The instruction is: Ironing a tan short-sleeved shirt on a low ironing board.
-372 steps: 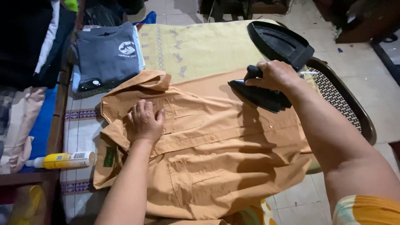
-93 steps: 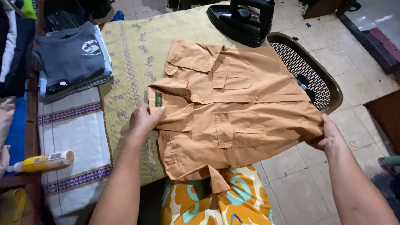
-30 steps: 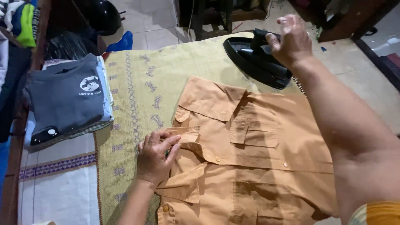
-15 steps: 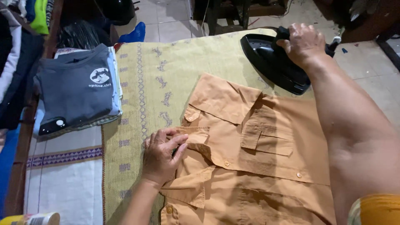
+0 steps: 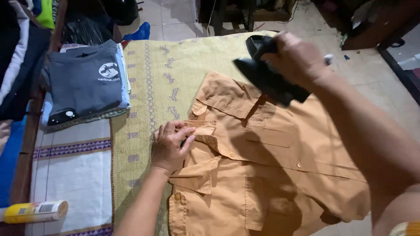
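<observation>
An orange button-up shirt (image 5: pixel 271 175) lies spread front-up on a yellow patterned cloth (image 5: pixel 175 65). My left hand (image 5: pixel 169 146) presses on the shirt's left edge near the collar, fingers pinching a fold of fabric. My right hand (image 5: pixel 297 59) grips the handle of a black clothes iron (image 5: pixel 267 81), which is lifted and blurred above the shirt's collar and upper chest.
A folded grey t-shirt (image 5: pixel 85 83) tops a stack at the upper left, with a small black device (image 5: pixel 61 117) on it. A yellow spray can (image 5: pixel 33 212) lies at the lower left on a white striped cloth (image 5: pixel 72 175). Tiled floor lies to the right.
My right hand has lifted the iron from its resting spot at the far edge and swung it toward me, over the shirt's collar. My left hand has stayed on the shirt's edge.
</observation>
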